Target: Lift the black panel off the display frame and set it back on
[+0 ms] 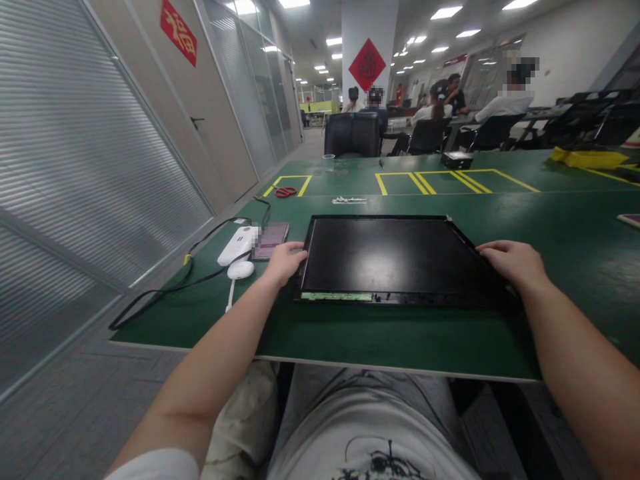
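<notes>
We hold a black screen panel (380, 257) between both hands, on the green table (575, 213) straight in front of us, near its front edge. The fingers of our left hand (286, 262) are clamped on the panel's left edge, and those of our right hand (517, 261) on its right edge. A pale green strip (337, 296) runs along the left part of the panel's near side. To the left of our left hand we see a phone (271, 240), a white device (237, 245) beside it, and a smaller white case (241, 270) nearer us; a black cable (165, 291) loops close by. Beyond the panel we have small white pieces (349, 200), red-handled scissors (286, 192) farther left, a clear cup (329, 163), and yellow lines (425, 183) marked on the table. A black chair (352, 135) stands at the far side.
</notes>
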{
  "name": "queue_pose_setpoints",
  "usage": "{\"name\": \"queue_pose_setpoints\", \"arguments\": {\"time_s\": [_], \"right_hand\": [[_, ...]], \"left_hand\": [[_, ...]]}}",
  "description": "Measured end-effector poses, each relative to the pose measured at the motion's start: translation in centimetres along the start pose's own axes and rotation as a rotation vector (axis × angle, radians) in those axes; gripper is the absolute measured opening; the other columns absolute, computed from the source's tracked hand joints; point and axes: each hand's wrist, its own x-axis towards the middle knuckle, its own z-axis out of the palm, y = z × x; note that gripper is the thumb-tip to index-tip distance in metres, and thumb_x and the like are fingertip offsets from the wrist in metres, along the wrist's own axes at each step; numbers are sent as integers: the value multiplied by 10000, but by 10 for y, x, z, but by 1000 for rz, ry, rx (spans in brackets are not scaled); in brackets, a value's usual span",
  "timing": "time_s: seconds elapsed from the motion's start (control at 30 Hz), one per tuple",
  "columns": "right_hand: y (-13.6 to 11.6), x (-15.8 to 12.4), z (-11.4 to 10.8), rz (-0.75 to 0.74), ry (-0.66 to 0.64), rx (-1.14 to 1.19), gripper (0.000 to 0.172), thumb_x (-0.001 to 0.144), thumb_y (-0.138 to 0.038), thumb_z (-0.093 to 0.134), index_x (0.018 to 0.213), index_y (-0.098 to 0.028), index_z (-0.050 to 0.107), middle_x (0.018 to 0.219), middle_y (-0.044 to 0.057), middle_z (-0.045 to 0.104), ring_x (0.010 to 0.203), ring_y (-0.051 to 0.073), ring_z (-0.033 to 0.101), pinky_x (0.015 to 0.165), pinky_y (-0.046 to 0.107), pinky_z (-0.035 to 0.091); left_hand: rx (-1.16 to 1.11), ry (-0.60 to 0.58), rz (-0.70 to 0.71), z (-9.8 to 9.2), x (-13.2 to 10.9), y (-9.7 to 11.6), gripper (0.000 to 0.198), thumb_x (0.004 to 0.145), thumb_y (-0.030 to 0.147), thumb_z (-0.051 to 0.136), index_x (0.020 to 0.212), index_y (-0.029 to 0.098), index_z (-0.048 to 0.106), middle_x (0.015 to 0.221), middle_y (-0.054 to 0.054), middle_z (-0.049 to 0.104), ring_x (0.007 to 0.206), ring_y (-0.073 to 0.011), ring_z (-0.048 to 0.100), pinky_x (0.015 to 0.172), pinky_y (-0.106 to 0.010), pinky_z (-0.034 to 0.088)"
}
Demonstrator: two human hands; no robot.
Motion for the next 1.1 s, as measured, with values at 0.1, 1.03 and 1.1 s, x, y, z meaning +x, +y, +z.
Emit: {"name": "queue_pose_setpoints", "arguments": {"time_s": [0.1, 1.03, 1.1], "right_hand": [[3, 2, 1, -20, 16, 12, 291, 707, -392, 620, 875, -283, 832, 927, 51, 770, 786, 235, 641, 719, 343, 488], [-1, 1, -2, 4, -53, -16, 282, 718, -390, 626, 890, -291, 827, 961, 55, 762, 790, 251, 637, 691, 356, 477], [-3, 0, -3, 14, -71, -10, 291, 725, -393, 620, 909, -294, 823, 973, 49, 760, 813, 252, 639, 705, 355, 479]], "left_hand": [[-160, 33, -85, 1, 1, 3, 331, 631, 161, 859, 927, 161, 709, 758, -27, 721, 635, -160, 672, 631, -264, 538], [-530, -107, -222, 9, -7, 14, 650, 760, 135, 811, 1366, 207, 586, 714, 12, 722, 519, -131, 658, 536, -233, 554], [-536, -122, -197, 9, -7, 15, 539, 766, 159, 820, 1277, 166, 650, 767, -19, 750, 591, -142, 693, 576, -234, 565]]}}
